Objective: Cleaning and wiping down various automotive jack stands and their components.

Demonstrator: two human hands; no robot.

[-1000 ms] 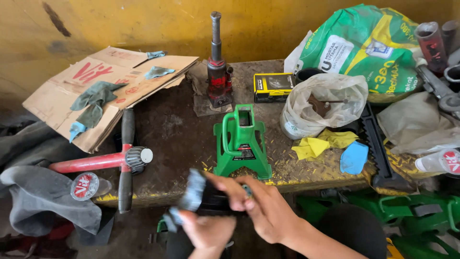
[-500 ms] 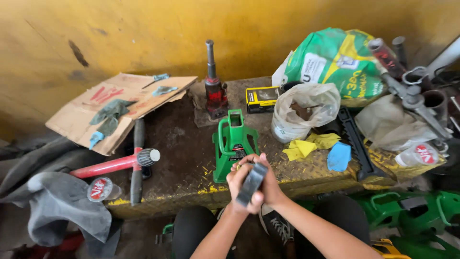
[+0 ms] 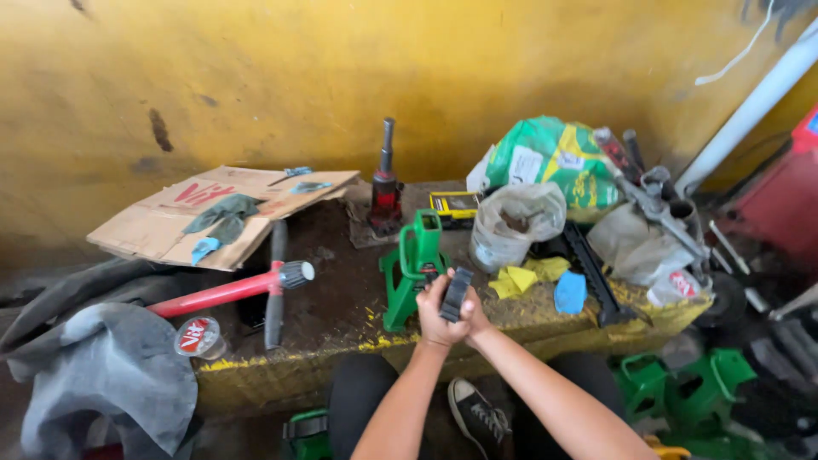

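Observation:
Both my hands are raised together in front of the bench, gripping a small black ribbed part (image 3: 456,294). My left hand (image 3: 434,308) wraps it from the left and my right hand (image 3: 474,313) presses against it from the right. Just behind them a green jack stand (image 3: 412,266) stands upright on the dirty bench top (image 3: 332,302). My forearms reach up from the bottom of the view.
A red bottle jack (image 3: 385,189) stands at the back. A red-handled tool (image 3: 228,290) and flattened cardboard (image 3: 213,213) lie left, a grey cloth (image 3: 102,375) below. Bags (image 3: 545,162), yellow rag (image 3: 524,274), blue piece (image 3: 570,292) and metal parts (image 3: 660,204) crowd the right. More green stands (image 3: 682,383) sit on the floor.
My hands rose from below the bench edge up to the front of the green jack stand, still holding the black part. The view lifted toward the wall.

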